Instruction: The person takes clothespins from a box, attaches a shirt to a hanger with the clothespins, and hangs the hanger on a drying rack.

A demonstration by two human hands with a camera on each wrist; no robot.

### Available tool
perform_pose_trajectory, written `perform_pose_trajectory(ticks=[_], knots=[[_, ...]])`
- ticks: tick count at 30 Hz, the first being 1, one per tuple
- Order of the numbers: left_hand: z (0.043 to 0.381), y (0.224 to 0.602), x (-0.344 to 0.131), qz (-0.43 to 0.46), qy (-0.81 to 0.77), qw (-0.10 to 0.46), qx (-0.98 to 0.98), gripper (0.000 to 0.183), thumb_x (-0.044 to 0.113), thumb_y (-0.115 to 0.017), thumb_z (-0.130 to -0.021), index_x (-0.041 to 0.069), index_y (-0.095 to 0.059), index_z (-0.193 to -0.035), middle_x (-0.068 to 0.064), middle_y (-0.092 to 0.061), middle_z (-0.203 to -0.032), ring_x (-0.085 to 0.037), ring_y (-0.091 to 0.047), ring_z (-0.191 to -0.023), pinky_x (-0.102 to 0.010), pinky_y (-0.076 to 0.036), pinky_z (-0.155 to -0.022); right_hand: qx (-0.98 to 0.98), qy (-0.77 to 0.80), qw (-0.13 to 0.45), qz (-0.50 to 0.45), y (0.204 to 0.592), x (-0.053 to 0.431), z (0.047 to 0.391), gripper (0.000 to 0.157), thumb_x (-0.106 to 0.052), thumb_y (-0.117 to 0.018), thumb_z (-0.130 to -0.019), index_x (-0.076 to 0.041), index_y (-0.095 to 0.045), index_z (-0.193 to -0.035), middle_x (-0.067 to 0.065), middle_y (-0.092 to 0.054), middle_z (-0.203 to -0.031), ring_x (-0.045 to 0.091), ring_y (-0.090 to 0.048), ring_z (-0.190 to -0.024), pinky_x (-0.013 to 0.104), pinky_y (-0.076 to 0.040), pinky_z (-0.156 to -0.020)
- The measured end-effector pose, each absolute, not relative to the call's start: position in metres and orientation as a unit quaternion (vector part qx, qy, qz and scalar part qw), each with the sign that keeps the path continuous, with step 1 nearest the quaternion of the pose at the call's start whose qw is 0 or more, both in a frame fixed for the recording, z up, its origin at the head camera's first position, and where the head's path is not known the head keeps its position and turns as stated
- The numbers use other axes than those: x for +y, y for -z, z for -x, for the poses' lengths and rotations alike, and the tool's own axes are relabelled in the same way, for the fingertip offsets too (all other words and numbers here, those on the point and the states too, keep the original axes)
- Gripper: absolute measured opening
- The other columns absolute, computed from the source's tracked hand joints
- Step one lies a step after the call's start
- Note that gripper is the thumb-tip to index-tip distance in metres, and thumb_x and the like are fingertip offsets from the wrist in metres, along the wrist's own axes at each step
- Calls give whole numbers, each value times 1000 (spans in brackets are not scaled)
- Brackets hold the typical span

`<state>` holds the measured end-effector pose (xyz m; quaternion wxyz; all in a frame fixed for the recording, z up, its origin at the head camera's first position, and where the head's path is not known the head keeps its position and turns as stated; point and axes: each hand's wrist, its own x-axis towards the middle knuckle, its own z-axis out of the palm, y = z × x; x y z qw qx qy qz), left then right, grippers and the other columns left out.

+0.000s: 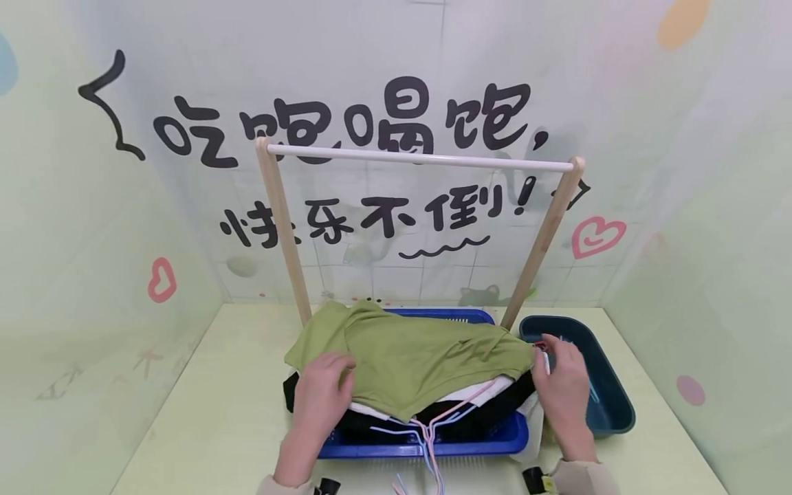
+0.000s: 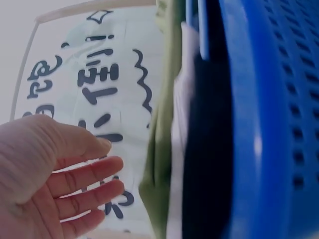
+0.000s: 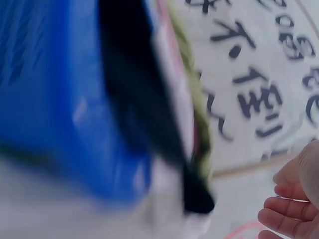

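A green garment [image 1: 408, 350] lies spread over a stack of white and black clothes in a blue basket [image 1: 371, 450]. Pink and blue wire hangers [image 1: 427, 430] poke out from the stack toward the front, their hooks past the basket's rim. Over the garment's left side is my left hand [image 1: 323, 392]; in the left wrist view its fingers are loosely bent with nothing in them. My right hand [image 1: 563, 385] is beside the garment's right end, between basket and bin. The right wrist view, partly blurred, shows its loosely bent fingers [image 3: 286, 216] apart from the cloth.
Behind the basket stands a rack with a white rod [image 1: 421, 158] on two wooden posts [image 1: 544, 240]. A dark green bin [image 1: 609, 392] at the right contains some thin items, partly hidden by my hand. Light cloth [image 1: 531, 430] hangs at the basket's right corner.
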<state>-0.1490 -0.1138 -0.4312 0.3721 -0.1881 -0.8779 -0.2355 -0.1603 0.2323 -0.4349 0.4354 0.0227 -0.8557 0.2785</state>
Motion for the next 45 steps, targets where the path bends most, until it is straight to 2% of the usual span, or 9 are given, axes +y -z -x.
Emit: perform_pose_trajectory(ticks=[5, 12, 17, 21, 25, 29, 32, 37, 45], knots=[[150, 440, -130, 218, 239, 384, -865, 21, -11, -75, -59, 4, -68, -72, -5, -67, -74, -25, -63, -71, -41, -52, -64, -888, -281, 362, 26, 455, 267, 157, 18, 11, -60, -79, 10, -62, -97, 24, -60, -87, 39, -57, -80, 52, -45, -67], [150, 444, -139, 224, 235, 376, -868, 23, -11, -77, -57, 5, -67, -71, -4, -66, -72, -23, -61, -69, -40, -50, -62, -931, -271, 238, 60, 479, 301, 149, 21, 5, -62, -80, 11, -60, -101, 26, -60, -91, 38, -57, -82, 54, -46, -69], [149, 446, -142, 229, 234, 362, -873, 25, -11, -78, -56, 6, -66, -71, -2, -65, -72, -22, -60, -69, -39, -49, -63, -954, -254, 157, 16, 490, 319, 151, 20, 7, -64, -76, 10, -62, -96, 21, -62, -84, 35, -60, -77, 50, -48, -65], [147, 448, -145, 237, 239, 342, -878, 28, -7, -82, -55, 9, -67, -71, 2, -64, -73, -17, -59, -71, -34, -48, -63, -965, -245, 90, -25, 497, 327, 157, 15, 7, -66, -75, 5, -64, -90, 14, -64, -80, 30, -61, -73, 45, -50, -64], [144, 450, -148, 260, 248, 313, -879, 29, -4, -84, -54, 11, -67, -72, 5, -63, -77, -12, -58, -75, -27, -49, -64, -970, -232, 47, -56, 502, 332, 162, 15, 7, -66, -73, -2, -66, -85, 9, -65, -80, 26, -60, -74, 43, -50, -65], [144, 452, -149, 282, 240, 293, -881, 28, -3, -83, -55, 12, -68, -73, 5, -61, -81, -11, -58, -78, -26, -50, -66, -973, -221, 3, -71, 506, 334, 166, 19, 6, -64, -70, -2, -66, -88, 7, -64, -80, 21, -57, -72, 40, -48, -64], [146, 453, -148, 290, 214, 285, -888, 25, -1, -82, -57, 13, -69, -73, 6, -60, -80, -11, -57, -76, -26, -50, -65, -974, -213, -22, -70, 508, 335, 169, 22, 5, -65, -69, -1, -66, -90, 6, -64, -81, 21, -57, -73, 41, -49, -66], [152, 452, -146, 325, 164, 287, -886, 21, -3, -76, -60, 12, -69, -72, 5, -54, -74, -13, -54, -71, -28, -48, -62, -977, -191, -39, -90, 510, 334, 174, 24, 1, -68, -69, -6, -68, -92, 9, -66, -87, 29, -62, -82, 48, -50, -73], [162, 454, -146, 358, 129, 292, -878, 20, -1, -76, -60, 13, -66, -70, 4, -51, -73, -14, -52, -69, -29, -46, -61, -980, -161, -41, -114, 510, 331, 180, 13, 1, -64, -74, -11, -60, -75, 3, -62, -74, 21, -59, -69, 41, -48, -61]])
